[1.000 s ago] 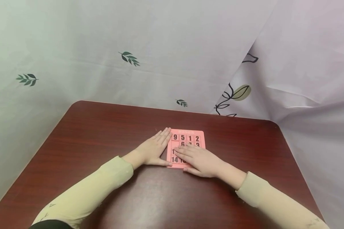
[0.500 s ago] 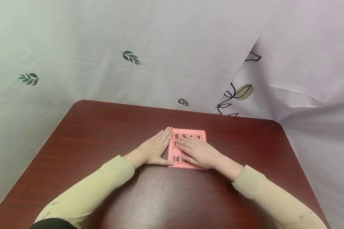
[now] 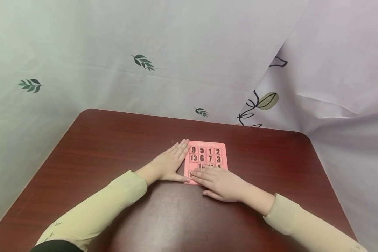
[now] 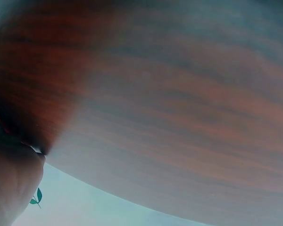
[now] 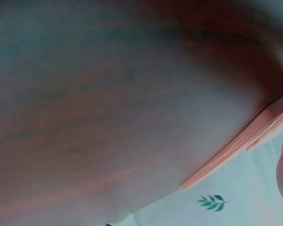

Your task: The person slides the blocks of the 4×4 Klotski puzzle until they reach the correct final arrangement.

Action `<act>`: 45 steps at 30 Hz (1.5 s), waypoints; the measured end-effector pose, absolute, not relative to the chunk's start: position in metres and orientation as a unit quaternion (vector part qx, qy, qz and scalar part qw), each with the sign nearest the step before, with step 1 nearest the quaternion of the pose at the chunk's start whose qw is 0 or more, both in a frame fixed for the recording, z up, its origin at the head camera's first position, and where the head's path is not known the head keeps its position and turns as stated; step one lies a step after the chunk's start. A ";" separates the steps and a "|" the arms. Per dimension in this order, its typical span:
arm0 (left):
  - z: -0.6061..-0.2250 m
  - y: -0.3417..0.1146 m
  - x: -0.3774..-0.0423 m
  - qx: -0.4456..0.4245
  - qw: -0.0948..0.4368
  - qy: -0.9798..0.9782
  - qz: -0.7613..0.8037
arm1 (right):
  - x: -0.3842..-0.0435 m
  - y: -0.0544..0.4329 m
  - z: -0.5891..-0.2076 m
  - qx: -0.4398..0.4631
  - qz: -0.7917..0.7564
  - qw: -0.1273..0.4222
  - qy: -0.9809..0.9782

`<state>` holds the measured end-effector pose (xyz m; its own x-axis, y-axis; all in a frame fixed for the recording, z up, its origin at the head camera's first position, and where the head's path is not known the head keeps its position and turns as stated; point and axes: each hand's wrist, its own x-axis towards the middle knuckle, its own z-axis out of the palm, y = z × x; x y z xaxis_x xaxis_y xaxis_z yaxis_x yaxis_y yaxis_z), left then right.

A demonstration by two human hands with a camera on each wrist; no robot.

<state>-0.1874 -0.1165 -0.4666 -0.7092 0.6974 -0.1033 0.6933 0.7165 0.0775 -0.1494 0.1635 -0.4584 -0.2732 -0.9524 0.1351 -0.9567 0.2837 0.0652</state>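
Observation:
A pink sliding number puzzle (image 3: 207,144) lies flat on the table, with black numbers on its square tiles. In the head view the top row reads 9, 5, 1, 2 and the second 13, 6, 7, 3; a bare slot shows at the left of the third row. My left hand (image 3: 168,164) rests along the puzzle's left edge, fingers straight and thumb at the lower left corner. Over the lower rows lies my right hand (image 3: 223,183), its straight fingertips on the bottom-left tile, hiding most of that row. The right wrist view catches the puzzle's side edge (image 5: 226,157).
The dark red wooden table (image 3: 119,140) has rounded far corners. Behind it hangs a pale curtain (image 3: 176,42) with leaf prints, folded at the right. The left wrist view shows mostly blurred table surface (image 4: 179,103).
My right hand went up to the second row, then back down to the bottom-left tile. Tile 13 moved up one row, leaving the slot below it. The left hand stayed in place.

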 end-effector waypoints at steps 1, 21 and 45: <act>-0.466 -0.117 -0.187 0.376 0.063 0.924 0.016 | -0.150 0.163 -0.458 0.598 0.013 0.074 -0.798; -0.470 -0.115 -0.187 0.378 0.067 0.923 0.014 | -0.152 0.175 -0.458 0.544 0.023 0.061 -0.837; -0.470 -0.118 -0.189 0.375 0.059 0.925 0.013 | -0.138 0.171 -0.461 0.560 0.015 0.055 -0.827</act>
<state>-0.1887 -0.1176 -0.4701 -0.7113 0.6959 -0.0989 0.6928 0.7178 0.0685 -0.1382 0.1709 -0.4606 -0.3667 -0.9241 0.1074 -0.9274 0.3723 0.0372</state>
